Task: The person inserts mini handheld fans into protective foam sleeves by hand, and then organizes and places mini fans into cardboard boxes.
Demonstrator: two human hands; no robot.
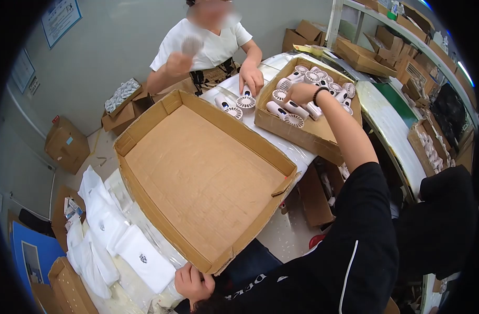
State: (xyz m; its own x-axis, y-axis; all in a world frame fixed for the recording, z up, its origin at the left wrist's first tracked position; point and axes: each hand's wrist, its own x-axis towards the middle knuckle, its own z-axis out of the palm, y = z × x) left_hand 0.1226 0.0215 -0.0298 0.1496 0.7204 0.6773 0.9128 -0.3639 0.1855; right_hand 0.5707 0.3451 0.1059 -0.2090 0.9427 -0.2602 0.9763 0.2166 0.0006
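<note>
My right hand (302, 93), with a dark bead bracelet at the wrist, reaches into a cardboard box holding several white handheld fans (294, 121). Its fingers are bent down around one of the fans, and the fingertips are partly hidden. My left hand (194, 283) is closed with curled fingers by the near corner of a large shallow cardboard tray (197, 178). What lies inside that fist cannot be made out. No fans lie in the tray. Two more fans (245, 101) are on the table beyond it, by a co-worker's hand.
Across the table a co-worker (205, 47) in a white top holds up a blurred fan (192, 45). White printed bags (145, 258) lie on the left. Cartons (66, 144) stand on the floor, and a loaded shelf (401, 26) is at the right.
</note>
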